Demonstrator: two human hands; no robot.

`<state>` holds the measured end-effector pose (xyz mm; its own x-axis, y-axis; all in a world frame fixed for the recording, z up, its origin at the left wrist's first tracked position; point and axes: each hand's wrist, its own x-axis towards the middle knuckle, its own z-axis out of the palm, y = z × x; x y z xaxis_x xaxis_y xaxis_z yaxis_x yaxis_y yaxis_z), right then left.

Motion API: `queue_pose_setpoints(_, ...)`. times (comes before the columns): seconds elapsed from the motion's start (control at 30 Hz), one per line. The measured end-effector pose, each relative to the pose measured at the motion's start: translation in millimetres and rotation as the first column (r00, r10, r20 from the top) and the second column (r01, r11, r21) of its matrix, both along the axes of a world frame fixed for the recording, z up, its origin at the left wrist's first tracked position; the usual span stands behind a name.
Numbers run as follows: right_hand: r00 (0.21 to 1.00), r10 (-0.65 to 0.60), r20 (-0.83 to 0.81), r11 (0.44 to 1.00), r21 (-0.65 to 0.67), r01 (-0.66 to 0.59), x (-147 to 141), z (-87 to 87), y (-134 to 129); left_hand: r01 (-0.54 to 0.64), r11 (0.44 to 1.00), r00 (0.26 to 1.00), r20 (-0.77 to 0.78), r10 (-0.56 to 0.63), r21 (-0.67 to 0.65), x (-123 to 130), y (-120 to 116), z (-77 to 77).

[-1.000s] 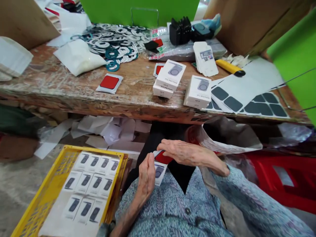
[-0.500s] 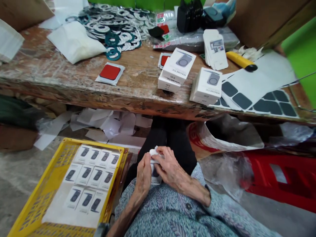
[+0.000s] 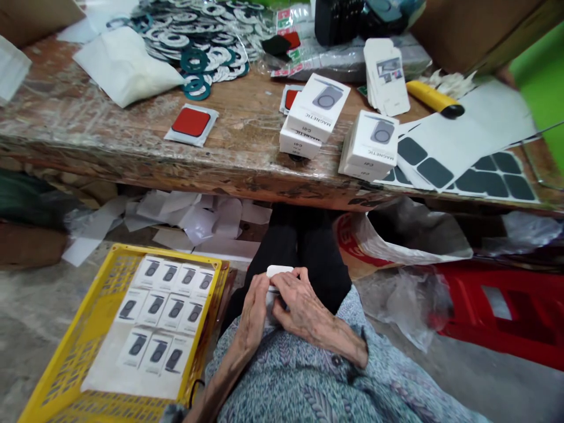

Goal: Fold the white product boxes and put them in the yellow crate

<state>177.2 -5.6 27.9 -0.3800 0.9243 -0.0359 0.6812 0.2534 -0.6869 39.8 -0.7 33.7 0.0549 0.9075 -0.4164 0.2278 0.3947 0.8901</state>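
A small white cardboard box rests in my lap, mostly covered by my hands. My left hand is closed along its left side. Over the top and right side lies my right hand, fingers bent and gripping around the opening. A white rounded flap sticks out beyond the fingertips. What the box contains is hidden. To my left, a yellow plastic crate holds rows of white boxes printed with a dark device.
On the wooden bench stand two stacks of boxes. A red square pad, a pile of rings, folded leaflets and a yellow cutter lie around them. An open bag stands below.
My right hand has shifted over the top of the box, its fingers more bent. The flap now lies flatter and wider beyond the fingertips. My view has tilted slightly down.
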Motion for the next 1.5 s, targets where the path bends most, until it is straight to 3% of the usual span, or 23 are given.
queue_pose_setpoints(0.1,0.998,0.006,-0.056,1.0,0.008,-0.005,3.6,-4.2,-1.7,-0.058,0.998,0.995,0.079,0.058,-0.003,-3.4,-1.6,-12.3)
queue_pose_setpoints(0.2,0.959,-0.213,-0.189,0.977,-0.009,0.215,9.9,-7.6,-7.1,-0.127,0.989,0.983,0.144,0.115,0.077,-6.6,-6.4,-24.4)
queue_pose_setpoints(0.27,0.853,-0.437,-0.286,0.896,-0.218,0.386,14.0,-9.2,-10.1,-0.131,0.987,0.979,0.168,0.114,0.091,-8.9,-8.4,-29.3)
queue_pose_setpoints(0.3,0.791,-0.522,-0.321,0.839,-0.359,0.408,15.5,-9.9,-10.9,-0.13,0.987,0.979,0.169,0.113,0.09,-10.1,-8.8,-30.5)
queue_pose_setpoints(0.4,0.641,-0.643,-0.419,0.709,-0.642,0.292,16.5,-12.5,-9.8,-0.121,0.99,0.984,0.138,0.109,0.078,-13.6,-8.0,-29.4)
queue_pose_setpoints(0.5,0.489,-0.729,-0.478,0.637,-0.736,0.23,12.8,-16.9,-5.9,-0.116,0.992,0.989,0.092,0.111,0.05,-14.6,-5.6,-23.4)
queue_pose_setpoints(0.57,0.395,-0.797,-0.457,0.548,-0.822,0.157,9.4,-19.3,-2.9,-0.143,0.99,0.985,0.101,0.143,0.002,-13.6,-3.5,-19.3)
queue_pose_setpoints(0.67,0.341,-0.846,-0.41,0.433,-0.901,-0.009,7.2,-18.4,1.8,-0.202,0.973,0.95,0.218,0.223,-0.114,-12.9,0.5,-16.8)
queue_pose_setpoints(0.7,0.366,-0.831,-0.42,0.438,-0.898,-0.036,8.0,-16.7,3.4,-0.184,0.971,0.942,0.255,0.218,-0.149,-13.8,2.0,-17.1)
queue_pose_setpoints(0.73,0.419,-0.79,-0.447,0.481,-0.876,-0.026,9.7,-14.7,4.7,-0.141,0.976,0.943,0.277,0.184,-0.168,-15.4,3.5,-18.0)
queue_pose_setpoints(0.8,0.602,-0.617,-0.507,0.675,-0.734,0.073,15.4,-10.6,6.6,-0.021,0.992,0.963,0.264,0.054,-0.124,-20.5,6.5,-20.9)
queue_pose_setpoints(0.87,0.8,-0.352,-0.485,0.879,-0.465,0.105,22.7,-8.1,6.9,0.081,0.996,0.977,0.195,-0.087,0.038,-26.5,9.3,-24.1)
queue_pose_setpoints(0.93,0.908,-0.131,-0.398,0.968,-0.25,0.03,29.0,-8.2,6.2,0.128,0.969,0.983,0.102,-0.152,0.211,-31.3,12.1,-26.3)
queue_pose_setpoints(1.0,0.95,-0.018,-0.313,0.987,-0.155,-0.033,32.5,-10.0,5.6,0.146,0.94,0.985,0.039,-0.166,0.308,-34.0,14.6,-26.4)
queue_pose_setpoints(1.1,0.961,0.005,-0.278,0.99,-0.136,-0.045,32.8,-12.2,7.0,0.185,0.927,0.981,-0.006,-0.194,0.325,-35.6,17.0,-22.7)
queue_pose_setpoints(1.2,0.928,-0.091,-0.361,0.957,-0.291,-0.019,31.2,-10.4,11.6,0.247,0.932,0.969,-0.061,-0.239,0.265,-35.4,16.5,-17.4)
queue_pose_setpoints(1.3,0.878,-0.191,-0.438,0.894,-0.448,-0.03,30.8,-5.8,16.5,0.201,0.965,0.98,-0.045,-0.196,0.166,-33.2,14.9,-12.5)
queue_pose_setpoints(1.43,0.834,-0.231,-0.501,0.851,-0.519,-0.076,32.4,-2.3,20.4,0.153,0.985,0.988,-0.009,-0.153,0.084,-31.6,14.4,-6.2)
queue_pose_setpoints(1.5,0.837,-0.231,-0.495,0.848,-0.524,-0.076,33.4,-2.4,20.7,0.194,0.968,0.981,-0.046,-0.189,0.161,-34.3,12.9,-4.6)
